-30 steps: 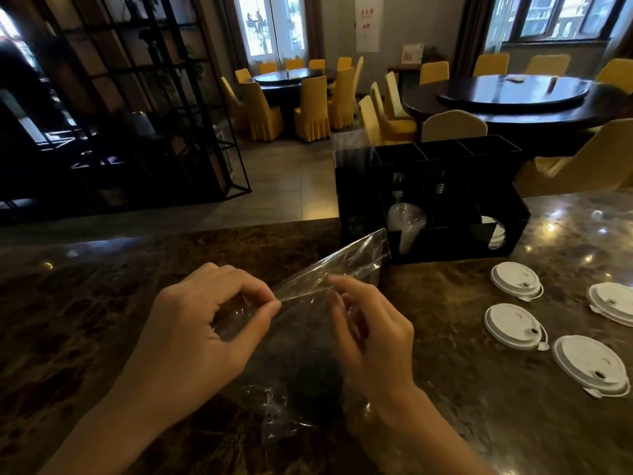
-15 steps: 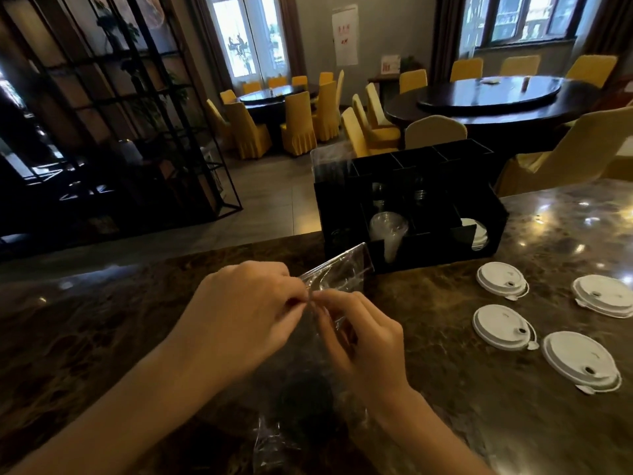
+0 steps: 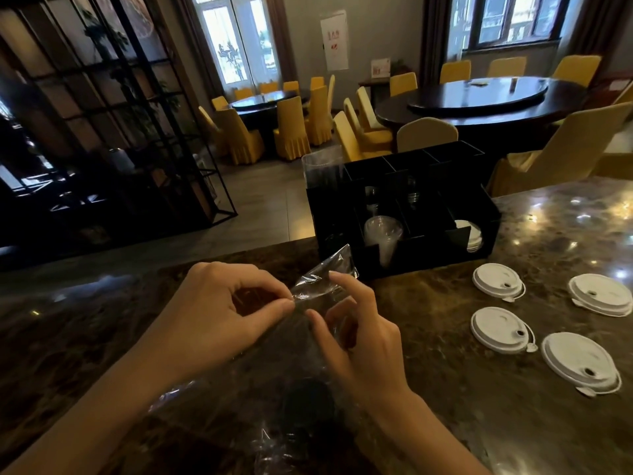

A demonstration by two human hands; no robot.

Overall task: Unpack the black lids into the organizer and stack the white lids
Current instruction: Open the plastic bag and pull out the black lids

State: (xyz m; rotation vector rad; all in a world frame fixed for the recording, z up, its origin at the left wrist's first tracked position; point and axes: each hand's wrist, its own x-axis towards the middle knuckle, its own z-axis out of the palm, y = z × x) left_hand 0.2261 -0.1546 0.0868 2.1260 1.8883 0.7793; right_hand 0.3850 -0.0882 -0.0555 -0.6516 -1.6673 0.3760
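A clear plastic bag point(image 3: 318, 279) of black lids point(image 3: 308, 402) lies on the dark marble counter point(image 3: 445, 423) in front of me. My left hand point(image 3: 219, 313) pinches the bag's open end between thumb and forefinger. My right hand point(image 3: 356, 334) grips the same end from the right, fingers curled on the film. Behind the bag stands the black organizer point(image 3: 404, 255). Several white lids lie apart on the counter to the right: one point(image 3: 498, 281) near the organizer, one point(image 3: 498, 330) in front of it, one point(image 3: 601, 294) far right, one point(image 3: 579, 361) nearest me.
The organizer holds clear plastic cups point(image 3: 383, 234) in a middle slot and a few white lids point(image 3: 471, 234) in its right slot. Beyond the counter are yellow chairs point(image 3: 426, 133), round dark tables point(image 3: 479, 104) and a black metal shelf point(image 3: 113, 132) on the left.
My hands have come closer together at the bag's open end and bunched the film; the mouth that was stretched wide a second ago is now narrow. The white lids have not moved.
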